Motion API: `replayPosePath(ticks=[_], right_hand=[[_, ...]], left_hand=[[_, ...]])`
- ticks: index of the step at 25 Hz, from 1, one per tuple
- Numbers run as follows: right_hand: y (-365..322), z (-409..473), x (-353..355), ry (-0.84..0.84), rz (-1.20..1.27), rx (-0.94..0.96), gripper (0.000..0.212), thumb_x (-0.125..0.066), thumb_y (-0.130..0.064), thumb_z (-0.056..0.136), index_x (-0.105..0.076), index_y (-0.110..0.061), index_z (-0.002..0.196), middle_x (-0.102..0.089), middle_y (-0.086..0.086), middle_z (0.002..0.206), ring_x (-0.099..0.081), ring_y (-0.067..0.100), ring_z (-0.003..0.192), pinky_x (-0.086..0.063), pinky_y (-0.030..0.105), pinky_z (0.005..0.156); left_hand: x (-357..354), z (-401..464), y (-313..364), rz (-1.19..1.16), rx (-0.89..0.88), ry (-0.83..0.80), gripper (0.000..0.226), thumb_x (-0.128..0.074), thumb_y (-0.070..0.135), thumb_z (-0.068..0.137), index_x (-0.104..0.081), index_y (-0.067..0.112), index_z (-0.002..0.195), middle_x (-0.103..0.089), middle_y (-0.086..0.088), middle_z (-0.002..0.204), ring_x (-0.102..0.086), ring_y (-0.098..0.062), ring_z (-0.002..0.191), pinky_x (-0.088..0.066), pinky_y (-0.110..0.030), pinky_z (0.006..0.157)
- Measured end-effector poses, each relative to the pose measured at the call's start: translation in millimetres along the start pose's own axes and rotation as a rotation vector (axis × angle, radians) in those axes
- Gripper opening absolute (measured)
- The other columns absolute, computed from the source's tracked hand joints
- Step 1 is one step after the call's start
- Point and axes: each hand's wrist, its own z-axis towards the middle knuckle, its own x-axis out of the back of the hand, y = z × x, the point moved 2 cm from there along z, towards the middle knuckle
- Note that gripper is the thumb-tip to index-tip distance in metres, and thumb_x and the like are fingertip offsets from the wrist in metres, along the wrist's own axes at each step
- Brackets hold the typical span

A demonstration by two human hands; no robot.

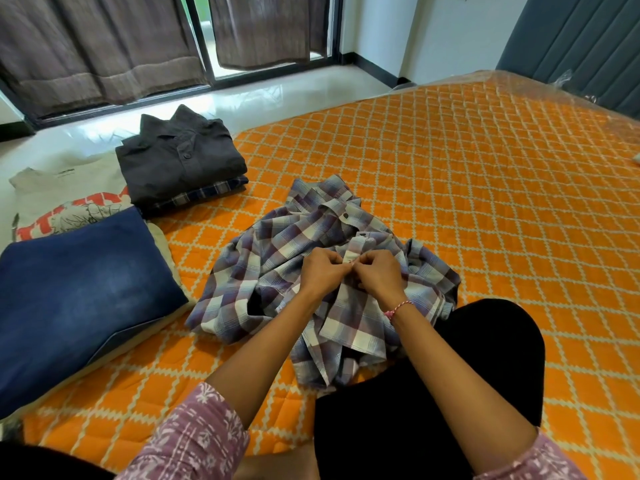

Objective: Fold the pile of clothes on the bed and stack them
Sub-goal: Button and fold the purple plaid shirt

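Note:
A crumpled purple, blue and white plaid shirt (277,258) lies on the orange quilted bed (485,202) right in front of me. My left hand (320,270) and my right hand (379,273) meet at the shirt's button placket, each pinching the fabric. A folded dark grey shirt (180,161) sits on top of a folded plaid garment (207,195) at the back left. Folded blue jeans (79,289) lie at the left, partly over a beige T-shirt with a red print (62,199).
My crossed legs in black trousers (450,393) lie on the bed below the shirt. The bed's far edge meets a pale tiled floor (259,95), with brown curtains (104,46) and a glass door behind. A grey padded headboard (581,46) stands at the right.

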Motion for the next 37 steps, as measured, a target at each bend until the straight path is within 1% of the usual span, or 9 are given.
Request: replayPosePath(ticks=[6,9,15,17,20,24,26,29,37], right_hand=[[0,0,20,-0.521,0.08,-0.069,0.024,-0.049,-0.005,0.096,-0.059,-0.01,0.074,-0.057,0.006,0.067,-0.054,0.014,0.06,-0.046,0.018,0.048],[2,3,28,-0.624,0.077,-0.07,0.024,-0.044,-0.005,0.098,-0.057,-0.01,0.079,-0.057,0.006,0.071,-0.055,0.01,0.061,-0.045,0.014,0.047],[5,8,29,-0.962,0.105,-0.196,0.015,-0.049,-0.008,0.096,-0.059,-0.01,0.085,-0.062,0.005,0.073,-0.062,0.012,0.066,-0.056,0.026,0.064],[-5,14,29,-0.921,-0.192,-0.16,0.014,-0.051,-0.014,0.096,-0.061,-0.01,0.087,-0.064,0.004,0.074,-0.061,0.013,0.067,-0.053,0.027,0.062],[-23,58,37,-0.534,-0.289,-0.021,0.015,-0.054,-0.011,0.091,-0.065,-0.003,0.086,-0.065,0.008,0.069,-0.057,0.016,0.058,-0.045,0.022,0.051],[-28,147,39,-0.061,-0.329,0.095,0.024,-0.05,-0.006,0.091,-0.067,0.011,0.091,-0.066,0.028,0.088,-0.061,0.037,0.075,-0.047,0.039,0.061],[-22,179,24,-0.094,-0.37,0.036,0.033,-0.046,-0.012,0.097,-0.062,0.008,0.075,-0.059,0.025,0.077,-0.054,0.036,0.07,-0.038,0.04,0.061],[-11,207,-5,-0.24,-0.33,-0.083,0.051,-0.046,-0.033,0.099,-0.035,-0.013,0.054,-0.033,0.006,0.057,-0.029,0.018,0.051,-0.022,0.028,0.05],[-15,255,-26,-0.289,0.067,-0.117,0.018,-0.064,-0.008,0.086,-0.054,-0.004,0.071,-0.053,0.009,0.067,-0.049,0.023,0.061,-0.046,0.042,0.069]], left_hand=[[22,1,0,-0.016,-0.071,-0.435,0.015,-0.059,-0.002,0.086,-0.066,-0.002,0.072,-0.056,-0.008,0.062,-0.048,-0.008,0.054,-0.042,-0.02,0.06],[22,1,5,0.059,-0.124,-0.442,0.017,-0.06,0.004,0.089,-0.066,-0.002,0.075,-0.056,-0.005,0.059,-0.046,-0.008,0.053,-0.038,-0.018,0.057],[29,-5,-14,-0.329,0.217,-0.817,0.034,-0.05,0.0,0.094,-0.067,0.011,0.066,-0.059,0.002,0.06,-0.058,-0.005,0.056,-0.051,-0.017,0.062],[32,-4,-17,-0.177,0.296,-0.786,0.021,-0.053,0.005,0.095,-0.066,0.009,0.078,-0.063,-0.001,0.065,-0.063,-0.009,0.059,-0.055,-0.023,0.06],[52,22,-8,0.051,0.307,-0.619,0.013,-0.052,0.013,0.097,-0.063,0.005,0.098,-0.068,-0.008,0.078,-0.066,-0.012,0.059,-0.052,-0.021,0.052],[87,106,-9,0.152,0.1,-0.003,0.022,-0.057,0.017,0.094,-0.064,0.001,0.106,-0.068,-0.01,0.087,-0.063,-0.017,0.072,-0.045,-0.021,0.053],[92,144,-23,0.457,0.123,0.175,0.027,-0.059,0.024,0.092,-0.062,0.005,0.111,-0.063,-0.012,0.111,-0.059,-0.028,0.098,-0.045,-0.031,0.072],[85,182,-52,0.732,0.226,0.065,0.034,-0.057,0.036,0.091,-0.057,0.009,0.112,-0.053,-0.016,0.122,-0.049,-0.036,0.111,-0.043,-0.046,0.093],[84,215,-58,0.743,-0.054,0.058,0.02,-0.052,0.022,0.094,-0.067,0.014,0.104,-0.065,-0.013,0.103,-0.059,-0.034,0.092,-0.046,-0.036,0.07]])
